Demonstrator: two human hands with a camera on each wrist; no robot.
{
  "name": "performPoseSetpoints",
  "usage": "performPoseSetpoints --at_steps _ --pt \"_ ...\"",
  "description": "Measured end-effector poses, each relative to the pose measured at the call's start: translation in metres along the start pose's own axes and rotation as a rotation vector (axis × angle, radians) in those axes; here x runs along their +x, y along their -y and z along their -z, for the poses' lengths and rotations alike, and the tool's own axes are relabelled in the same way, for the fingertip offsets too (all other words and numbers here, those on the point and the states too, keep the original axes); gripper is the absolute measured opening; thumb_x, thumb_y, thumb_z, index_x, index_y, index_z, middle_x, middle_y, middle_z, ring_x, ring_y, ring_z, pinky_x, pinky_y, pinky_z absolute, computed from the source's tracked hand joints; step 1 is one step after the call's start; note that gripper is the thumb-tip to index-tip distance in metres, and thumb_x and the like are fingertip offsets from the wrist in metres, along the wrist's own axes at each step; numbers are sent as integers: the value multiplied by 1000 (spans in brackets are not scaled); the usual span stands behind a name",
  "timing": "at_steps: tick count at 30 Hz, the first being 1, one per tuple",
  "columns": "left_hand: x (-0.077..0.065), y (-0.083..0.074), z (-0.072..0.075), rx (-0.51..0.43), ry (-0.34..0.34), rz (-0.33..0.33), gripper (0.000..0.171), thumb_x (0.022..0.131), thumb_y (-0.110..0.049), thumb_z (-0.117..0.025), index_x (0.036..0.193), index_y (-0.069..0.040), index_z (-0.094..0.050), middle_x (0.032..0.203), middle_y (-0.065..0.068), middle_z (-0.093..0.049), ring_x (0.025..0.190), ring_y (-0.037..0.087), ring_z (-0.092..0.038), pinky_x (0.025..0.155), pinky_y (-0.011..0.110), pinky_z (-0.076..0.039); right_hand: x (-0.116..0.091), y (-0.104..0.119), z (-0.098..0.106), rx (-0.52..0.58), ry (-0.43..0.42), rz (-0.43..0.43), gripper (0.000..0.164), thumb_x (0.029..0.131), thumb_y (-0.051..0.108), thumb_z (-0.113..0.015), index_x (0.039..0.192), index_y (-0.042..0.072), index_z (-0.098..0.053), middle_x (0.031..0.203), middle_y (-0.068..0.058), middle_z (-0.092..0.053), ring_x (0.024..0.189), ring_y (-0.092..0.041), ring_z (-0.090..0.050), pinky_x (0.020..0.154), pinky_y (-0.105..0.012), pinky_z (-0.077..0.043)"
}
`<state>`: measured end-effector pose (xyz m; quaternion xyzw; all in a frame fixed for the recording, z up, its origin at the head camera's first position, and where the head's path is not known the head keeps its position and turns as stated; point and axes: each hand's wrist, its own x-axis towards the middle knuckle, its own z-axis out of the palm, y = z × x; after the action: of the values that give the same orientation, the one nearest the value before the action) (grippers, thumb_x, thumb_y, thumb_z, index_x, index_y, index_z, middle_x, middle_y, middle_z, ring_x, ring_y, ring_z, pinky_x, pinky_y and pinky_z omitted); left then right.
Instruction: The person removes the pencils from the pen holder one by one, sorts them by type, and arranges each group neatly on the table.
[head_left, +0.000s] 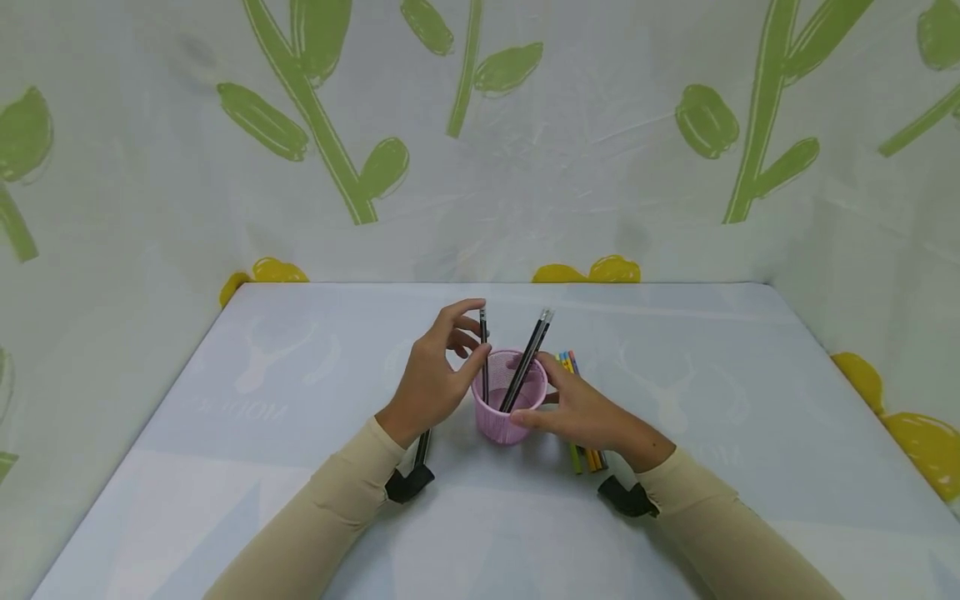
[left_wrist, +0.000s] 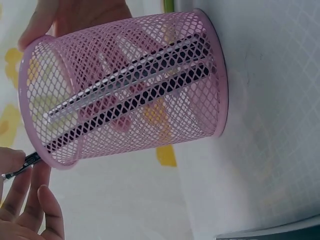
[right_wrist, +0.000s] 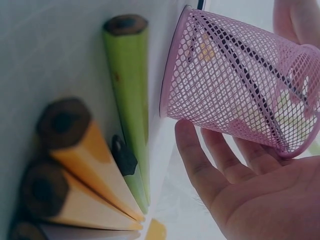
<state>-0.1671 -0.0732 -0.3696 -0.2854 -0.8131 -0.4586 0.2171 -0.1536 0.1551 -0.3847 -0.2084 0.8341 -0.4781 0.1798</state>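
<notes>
A pink mesh pencil cup [head_left: 501, 429] stands on the table between the hands. My right hand [head_left: 588, 417] holds it from the right, thumb on the near side and fingers behind. At the cup's left rim, my left hand [head_left: 431, 379] pinches a black pencil [head_left: 484, 358] near its upper end; the pencil's lower part is inside the cup. Other black pencils [head_left: 527, 358] lean to the right inside the cup. In the left wrist view, the pinched black pencil [left_wrist: 32, 159] pokes past the rim between the fingers.
Coloured pencils lie beneath the right hand, among them a green pencil [right_wrist: 129, 85] and a yellow pencil [right_wrist: 82, 145]. Another black pencil [head_left: 423, 448] lies on the table [head_left: 300, 500] by the left wrist. A leaf-patterned wall [head_left: 570, 167] rises behind the table's far edge.
</notes>
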Motion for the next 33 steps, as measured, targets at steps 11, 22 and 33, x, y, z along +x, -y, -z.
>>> performPoseSetpoints --at_steps 11,22,33 --pt "2 -5 17 -93 -134 -67 58 91 1 -69 142 -7 -42 106 13 -64 87 20 -69 75 23 -53 -1 0 0 6 -4 5 83 86 41 -78 151 23 -30 149 0 -46 139 -27 -46 109 -55 -43" --pt "10 -28 46 -201 -223 -76 58 91 7 -65 142 2 -38 106 17 -62 87 17 -67 80 22 -54 -1 1 -1 7 3 25 78 87 39 -77 149 22 -33 148 -1 -45 138 -24 -46 109 -52 -44" --pt "11 -33 79 -219 -243 44 61 91 7 -65 145 -6 -41 105 9 -61 85 8 -67 81 20 -54 -1 2 0 -5 3 21 79 87 40 -77 150 22 -32 150 -3 -44 141 -26 -43 108 -53 -45"
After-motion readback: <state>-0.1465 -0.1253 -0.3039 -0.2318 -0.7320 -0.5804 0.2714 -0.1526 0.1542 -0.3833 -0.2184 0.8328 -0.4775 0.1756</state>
